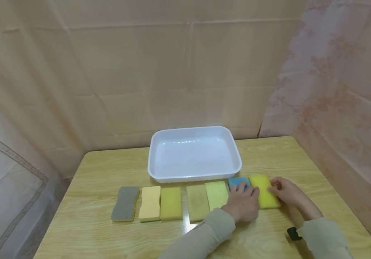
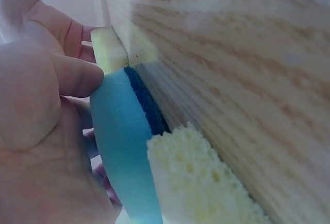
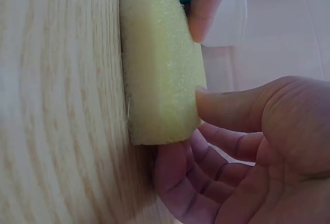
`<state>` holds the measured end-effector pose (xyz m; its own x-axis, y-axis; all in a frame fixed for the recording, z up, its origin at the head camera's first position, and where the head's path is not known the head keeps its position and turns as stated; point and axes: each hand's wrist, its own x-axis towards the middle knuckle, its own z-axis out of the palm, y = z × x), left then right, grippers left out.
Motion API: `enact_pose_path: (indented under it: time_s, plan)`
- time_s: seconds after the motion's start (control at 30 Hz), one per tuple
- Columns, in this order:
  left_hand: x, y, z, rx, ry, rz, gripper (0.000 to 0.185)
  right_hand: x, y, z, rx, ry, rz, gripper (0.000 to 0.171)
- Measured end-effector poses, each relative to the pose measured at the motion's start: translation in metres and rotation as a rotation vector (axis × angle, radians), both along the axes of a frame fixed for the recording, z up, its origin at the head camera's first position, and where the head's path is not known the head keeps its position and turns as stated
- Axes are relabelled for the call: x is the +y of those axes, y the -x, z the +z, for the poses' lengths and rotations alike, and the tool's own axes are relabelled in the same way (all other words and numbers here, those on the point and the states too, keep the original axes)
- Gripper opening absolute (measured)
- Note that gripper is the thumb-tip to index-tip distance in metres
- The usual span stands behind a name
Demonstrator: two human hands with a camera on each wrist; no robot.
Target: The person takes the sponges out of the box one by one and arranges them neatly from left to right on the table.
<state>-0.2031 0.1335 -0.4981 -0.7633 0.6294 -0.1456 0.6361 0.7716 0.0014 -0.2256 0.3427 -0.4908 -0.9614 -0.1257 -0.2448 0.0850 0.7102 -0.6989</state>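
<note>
My left hand [image 1: 242, 204] rests over a blue sponge [image 1: 236, 180], its thumb at the side next to a yellow sponge [image 1: 266, 196]. The blue sponge [image 2: 116, 131] shows a dark blue scouring layer underneath in the left wrist view. My right hand [image 1: 289, 194] pinches the right edge of that yellow sponge. From the right wrist, the thumb lies on the sponge's [image 3: 165, 74] upper face and the fingers curl by its edge. The two sponges lie side by side on the table. A pale yellow sponge [image 1: 216, 194] lies left of the blue one.
A white tray [image 1: 193, 178] stands behind the row. Further left lie a tan sponge [image 1: 197, 205], a mustard-yellow one [image 1: 171, 205], a light yellow notched one [image 1: 150, 203] and a grey-topped one [image 1: 125, 205]. The wooden table [image 1: 85, 219] meets curtains at the back.
</note>
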Motion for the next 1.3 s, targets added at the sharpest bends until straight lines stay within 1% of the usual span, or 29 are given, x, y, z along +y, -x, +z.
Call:
enact_pose_path:
  time_s: [0.17, 0.43, 0.57, 0.63, 0.77, 0.9, 1.03, 1.1, 1.2, 1.3]
  plan:
    - [0.000, 0.002, -0.001, -0.024, -0.005, 0.011, 0.055, -0.003, 0.001, 0.001, -0.002, -0.049, 0.007, 0.037]
    - [0.002, 0.006, -0.004, -0.045, -0.014, 0.039, 0.054, -0.005, 0.006, 0.001, -0.004, -0.067, 0.023, 0.036]
    - [0.005, 0.005, -0.006, -0.067, -0.022, 0.041, 0.055, -0.002, 0.004, -0.002, 0.012, -0.087, 0.033, 0.034]
    - [0.006, 0.004, -0.006, -0.073, -0.011, 0.042, 0.056, -0.001, 0.003, -0.002, 0.017, -0.101, 0.033, 0.035]
    - [0.009, 0.002, -0.005, -0.062, 0.001, 0.050, 0.055, 0.000, 0.002, -0.002, 0.032, -0.131, 0.043, 0.035]
    - [0.011, 0.000, -0.002, -0.053, -0.010, 0.053, 0.058, 0.003, 0.001, -0.001, 0.083, -0.180, 0.070, 0.035]
    - [0.016, -0.002, 0.000, -0.040, -0.002, 0.053, 0.061, 0.006, 0.000, 0.001, 0.137, -0.215, 0.085, 0.035]
    - [0.017, -0.003, 0.000, -0.026, 0.011, 0.048, 0.063, 0.008, -0.001, 0.001, 0.148, -0.226, 0.089, 0.036]
    - [0.018, -0.003, -0.001, -0.009, 0.021, 0.031, 0.063, 0.011, -0.001, 0.000, 0.140, -0.236, 0.092, 0.039]
    - [0.017, 0.000, -0.003, 0.012, 0.001, 0.003, 0.060, 0.013, -0.001, -0.001, 0.144, -0.244, 0.088, 0.041]
